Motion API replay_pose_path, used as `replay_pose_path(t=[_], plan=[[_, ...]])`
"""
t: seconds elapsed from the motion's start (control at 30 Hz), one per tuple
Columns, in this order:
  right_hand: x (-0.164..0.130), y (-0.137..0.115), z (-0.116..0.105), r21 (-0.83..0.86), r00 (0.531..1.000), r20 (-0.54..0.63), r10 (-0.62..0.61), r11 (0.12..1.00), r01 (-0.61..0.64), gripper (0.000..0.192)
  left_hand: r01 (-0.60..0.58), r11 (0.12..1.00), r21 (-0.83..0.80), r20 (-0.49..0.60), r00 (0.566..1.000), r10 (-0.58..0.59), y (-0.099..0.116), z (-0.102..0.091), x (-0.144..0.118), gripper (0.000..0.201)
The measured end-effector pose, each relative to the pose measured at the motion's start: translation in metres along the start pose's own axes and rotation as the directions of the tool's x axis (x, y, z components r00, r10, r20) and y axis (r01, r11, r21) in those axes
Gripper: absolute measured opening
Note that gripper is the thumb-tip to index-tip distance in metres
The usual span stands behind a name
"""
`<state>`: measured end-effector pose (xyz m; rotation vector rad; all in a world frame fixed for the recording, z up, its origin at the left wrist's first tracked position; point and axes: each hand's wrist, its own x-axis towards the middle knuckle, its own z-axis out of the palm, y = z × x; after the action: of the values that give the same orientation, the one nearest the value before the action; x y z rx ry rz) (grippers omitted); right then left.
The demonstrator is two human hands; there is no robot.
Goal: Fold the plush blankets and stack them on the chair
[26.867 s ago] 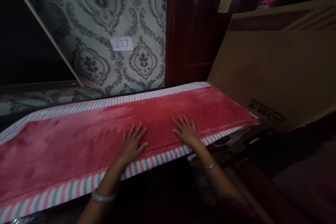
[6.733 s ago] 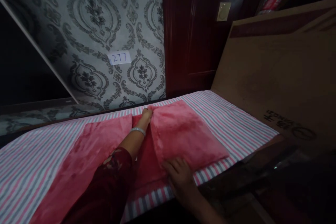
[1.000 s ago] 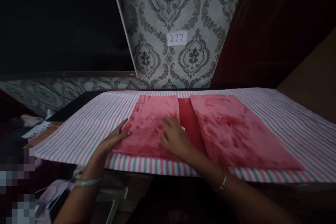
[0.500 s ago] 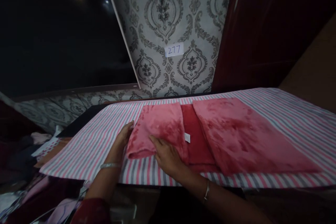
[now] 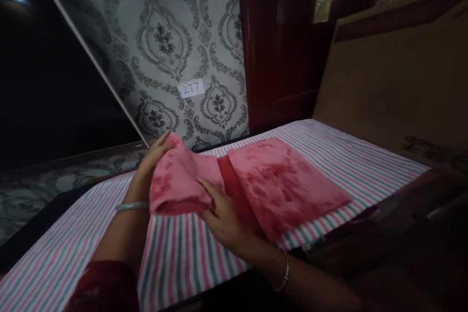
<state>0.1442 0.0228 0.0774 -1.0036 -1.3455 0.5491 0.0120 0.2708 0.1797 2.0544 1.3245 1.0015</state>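
A pink plush cloth [image 5: 281,180] lies folded on a pink, grey and white striped cover [image 5: 175,253] over a table. Its right flap rests flat. My left hand [image 5: 153,158] grips the far edge of the left flap [image 5: 179,180] and holds it raised off the cover. My right hand [image 5: 219,212] grips that flap's near edge, fingers on the darker red middle strip [image 5: 234,185]. A bangle sits on each wrist.
A large cardboard sheet [image 5: 395,73] leans at the right, beside the table's end. Patterned wallpaper with a label reading 277 [image 5: 191,88] stands behind, next to a dark red door [image 5: 281,44]. A dark panel fills the left.
Both hands have lifted the left flap off the striped cover and drawn it toward the middle. My view has swung to the right, bringing the cardboard sheet into sight.
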Motion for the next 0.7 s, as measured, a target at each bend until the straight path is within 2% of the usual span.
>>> replay_pose_path(t=[0.07, 0.1, 0.2, 0.23, 0.27, 0.33, 0.37, 0.4, 0.5, 0.6, 0.7], plan=[[0.003, -0.003, -0.031, 0.084, 0.984, -0.174, 0.04, 0.996, -0.026, 0.062, -0.026, 0.987, -0.16, 0.024, 0.999, 0.03, 0.054, 0.029, 0.016, 0.063], [0.002, -0.002, -0.048, 0.125, 0.959, -0.273, 0.077, 0.991, -0.044, 0.06, -0.044, 0.976, -0.213, 0.051, 0.997, 0.056, 0.082, 0.049, 0.021, 0.061], [-0.01, 0.017, -0.101, 0.281, 0.816, -0.515, 0.263, 0.951, -0.13, 0.055, -0.127, 0.958, -0.256, 0.182, 0.967, 0.177, 0.149, 0.128, 0.026, 0.056], [-0.017, 0.026, -0.117, 0.346, 0.761, -0.553, 0.338, 0.925, -0.158, 0.055, -0.134, 0.959, -0.25, 0.264, 0.943, 0.2, 0.164, 0.158, 0.024, 0.057], [-0.025, 0.036, -0.131, 0.41, 0.714, -0.571, 0.406, 0.894, -0.18, 0.055, -0.146, 0.961, -0.234, 0.375, 0.898, 0.228, 0.173, 0.187, 0.02, 0.06], [-0.041, 0.053, -0.156, 0.51, 0.651, -0.574, 0.496, 0.839, -0.191, 0.055, -0.235, 0.965, -0.117, 0.546, 0.796, 0.26, 0.177, 0.24, 0.011, 0.062], [-0.048, 0.06, -0.166, 0.541, 0.64, -0.567, 0.519, 0.82, -0.185, 0.054, -0.308, 0.951, -0.04, 0.588, 0.762, 0.271, 0.174, 0.262, 0.007, 0.06], [-0.054, 0.065, -0.174, 0.563, 0.642, -0.554, 0.531, 0.806, -0.181, 0.052, -0.342, 0.94, 0.001, 0.604, 0.749, 0.272, 0.168, 0.28, 0.004, 0.058], [-0.066, 0.073, -0.191, 0.631, 0.666, -0.47, 0.579, 0.748, -0.205, 0.049, -0.394, 0.917, 0.07, 0.598, 0.752, 0.277, 0.149, 0.311, 0.008, 0.048], [-0.071, 0.074, -0.204, 0.72, 0.658, -0.373, 0.654, 0.651, -0.239, 0.051, -0.395, 0.908, 0.138, 0.561, 0.787, 0.257, 0.138, 0.321, 0.026, 0.045], [-0.072, 0.072, -0.221, 0.737, 0.656, -0.356, 0.665, 0.631, -0.24, 0.055, -0.374, 0.907, 0.195, 0.528, 0.819, 0.224, 0.133, 0.327, 0.047, 0.046]])
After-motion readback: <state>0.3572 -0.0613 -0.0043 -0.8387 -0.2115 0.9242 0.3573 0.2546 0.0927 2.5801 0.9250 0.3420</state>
